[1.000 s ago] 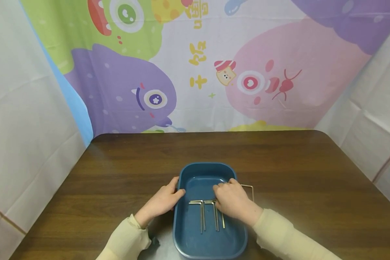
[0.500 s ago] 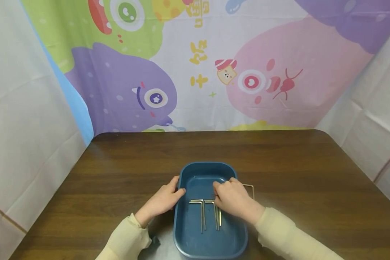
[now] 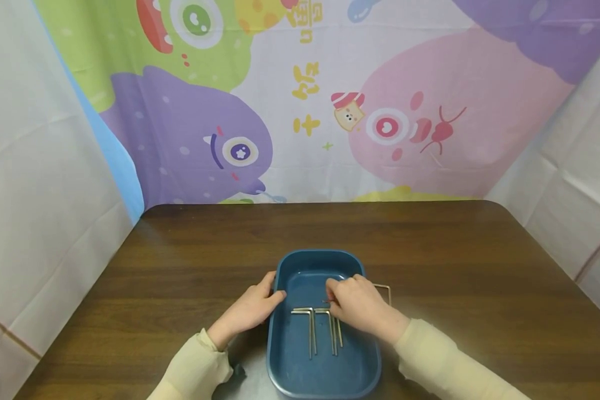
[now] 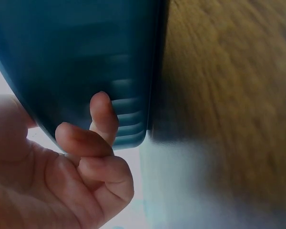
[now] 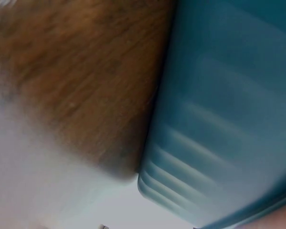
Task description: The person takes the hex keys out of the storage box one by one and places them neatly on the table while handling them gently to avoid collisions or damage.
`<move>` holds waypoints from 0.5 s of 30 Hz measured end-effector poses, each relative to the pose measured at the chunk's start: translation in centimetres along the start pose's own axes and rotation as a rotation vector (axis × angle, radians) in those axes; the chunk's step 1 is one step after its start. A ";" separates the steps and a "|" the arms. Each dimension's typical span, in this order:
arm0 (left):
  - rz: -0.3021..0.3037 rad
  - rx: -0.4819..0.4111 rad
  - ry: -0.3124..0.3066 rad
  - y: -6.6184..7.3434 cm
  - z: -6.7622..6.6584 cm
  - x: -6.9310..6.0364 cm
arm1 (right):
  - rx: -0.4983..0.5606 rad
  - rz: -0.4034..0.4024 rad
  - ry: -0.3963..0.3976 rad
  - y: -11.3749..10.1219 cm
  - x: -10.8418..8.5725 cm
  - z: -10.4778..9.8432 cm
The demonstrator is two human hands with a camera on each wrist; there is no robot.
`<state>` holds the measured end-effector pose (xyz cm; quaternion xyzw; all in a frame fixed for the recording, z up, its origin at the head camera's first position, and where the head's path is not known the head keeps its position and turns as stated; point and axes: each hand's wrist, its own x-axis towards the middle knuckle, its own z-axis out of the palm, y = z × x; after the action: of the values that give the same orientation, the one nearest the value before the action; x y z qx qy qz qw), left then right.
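Note:
In the head view a blue tray [image 3: 300, 375] stands near the table's front edge. My left hand [image 3: 250, 308] holds its left wall, thumb over the rim and fingers outside; the left wrist view shows curled fingers of that hand [image 4: 93, 167] by the tray's side [image 4: 52, 57]. Several L-shaped metal rods lie inside, a left pair [image 3: 310, 333] and a middle pair [image 3: 332, 333]. Above the tray's right part, my right hand [image 3: 362, 303] pinches another rod [image 3: 340, 336], its upper part hidden by the fingers. Only skin of that hand [image 5: 279, 219] shows in the right wrist view.
A bent metal rod [image 3: 389, 294] lies on the brown table [image 3: 455, 266], just right of the tray. A dark object [image 3: 238, 372] is beside the left sleeve. Behind the table hangs a cartoon-printed cloth [image 3: 300, 172], with pale cloths on both sides.
The pinched rod's lower end has shifted slightly left, closer to the middle pair, as my right hand moved a little. My left hand and the tray have stayed in place.

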<state>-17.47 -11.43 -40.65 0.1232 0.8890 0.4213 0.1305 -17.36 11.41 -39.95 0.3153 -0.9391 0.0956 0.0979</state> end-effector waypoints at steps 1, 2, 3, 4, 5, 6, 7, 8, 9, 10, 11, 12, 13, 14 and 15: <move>0.001 0.000 0.000 0.0 0.0 0.0 | 0.009 -0.001 0.003 0.0 0.0 0.0; -0.003 0.000 0.000 0.0 0.0 0.0 | 0.020 -0.001 0.006 0.1 0.0 0.0; -0.003 0.000 0.001 0.1 0.0 0.0 | 0.030 0.000 0.010 0.1 0.1 -0.1; -0.005 -0.001 0.000 0.1 0.0 0.0 | 0.046 0.003 0.013 0.1 0.1 -0.1; -0.006 -0.001 0.000 0.1 -0.1 0.0 | 0.060 0.006 0.016 0.1 0.1 -0.1; -0.006 -0.001 0.001 0.0 -0.1 0.0 | 0.077 0.012 0.016 0.2 0.1 -0.2; -0.006 -0.001 0.001 0.1 -0.1 0.0 | 0.094 0.020 0.015 0.2 0.1 -0.3; -0.007 -0.002 0.000 0.1 -0.1 0.0 | 0.110 0.030 0.009 0.1 0.1 -0.3; -0.007 -0.002 -0.001 0.1 -0.1 0.0 | 0.123 0.040 0.003 0.1 0.2 -0.4; -0.008 -0.005 -0.003 0.0 0.0 0.0 | 0.136 0.049 -0.003 0.1 0.2 -0.5; -0.007 -0.006 -0.004 0.0 0.0 0.0 | 0.146 0.060 -0.008 0.1 0.2 -0.6; -0.006 -0.007 -0.005 0.0 0.0 0.0 | 0.154 0.069 -0.011 0.1 0.2 -0.6; -0.004 -0.008 -0.003 0.0 0.0 0.0 | 0.159 0.077 -0.010 0.1 0.2 -0.7; -0.003 -0.006 -0.001 0.0 0.0 0.0 | 0.164 0.083 -0.008 0.1 0.2 -0.7; -0.001 -0.005 0.001 0.0 0.0 0.0 | 0.166 0.087 -0.003 0.1 0.2 -0.8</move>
<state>-17.50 -11.44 -40.66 0.1221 0.8880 0.4235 0.1307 -17.44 11.54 -39.17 0.2813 -0.9409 0.1768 0.0656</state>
